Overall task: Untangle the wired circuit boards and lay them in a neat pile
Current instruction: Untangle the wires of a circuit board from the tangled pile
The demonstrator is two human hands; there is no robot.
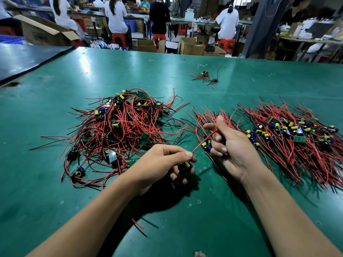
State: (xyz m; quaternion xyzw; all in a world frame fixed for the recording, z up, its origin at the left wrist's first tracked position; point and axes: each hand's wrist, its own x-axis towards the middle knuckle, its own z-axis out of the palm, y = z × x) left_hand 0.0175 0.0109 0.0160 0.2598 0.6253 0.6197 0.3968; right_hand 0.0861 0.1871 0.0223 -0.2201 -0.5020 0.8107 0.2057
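Observation:
A tangled heap of small circuit boards with red and black wires (120,127) lies on the green table at centre left. To the right, a flatter, combed pile of boards (289,134) spreads out with its wires lying roughly parallel. My left hand (163,164) is closed on a board with a yellow capacitor (187,164) and pinches a red wire (204,140). That wire runs up to my right hand (230,145), which grips another wired board (207,145) with yellow and blue parts. Both hands hover just above the table between the two piles.
A small loose cluster of wired boards (205,76) lies further back on the green table (74,210), near a rubber band (150,75). Cut wire scraps (138,224) lie near my forearms. People sit at benches beyond the table's far edge, among cardboard boxes (191,46).

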